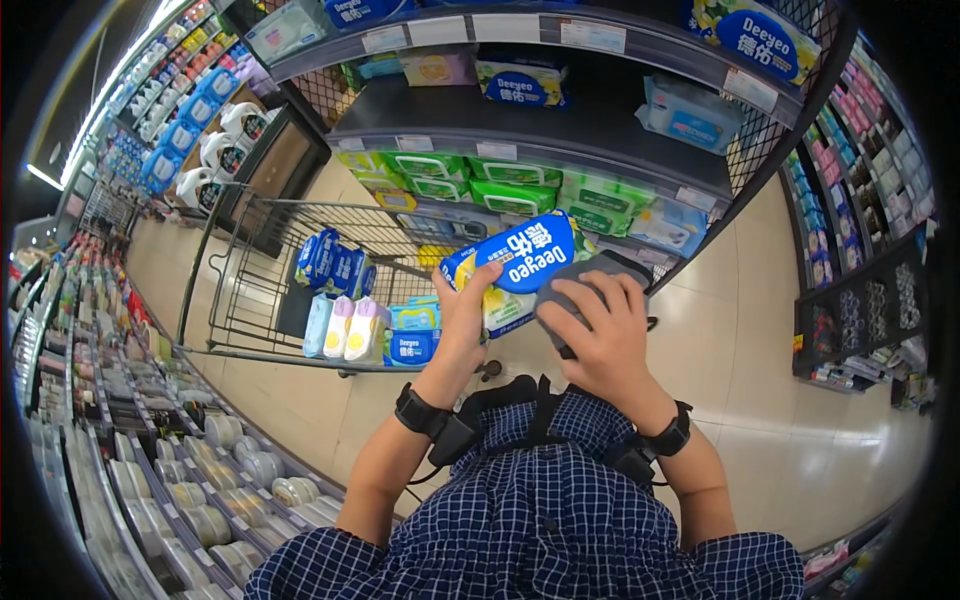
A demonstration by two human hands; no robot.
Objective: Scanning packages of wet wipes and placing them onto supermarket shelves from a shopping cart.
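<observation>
My left hand grips one end of a large blue and yellow Deeyeo wipes pack, thumb across its printed face. A folded dark grey cloth lies under the spread fingers of my right hand, against the pack's other end. That end is partly covered by the cloth and the hand. Below and left of the pack stands a wire shopping cart. Inside it are several dark blue packs, white and purple packs, and a blue Deeyeo pack beneath a light blue one.
Ahead rises a dark shelf unit with wipes packs, including green ones low down. Jar-filled shelving runs along the left. Large white jugs stand far left. Another stocked rack is across the tiled floor.
</observation>
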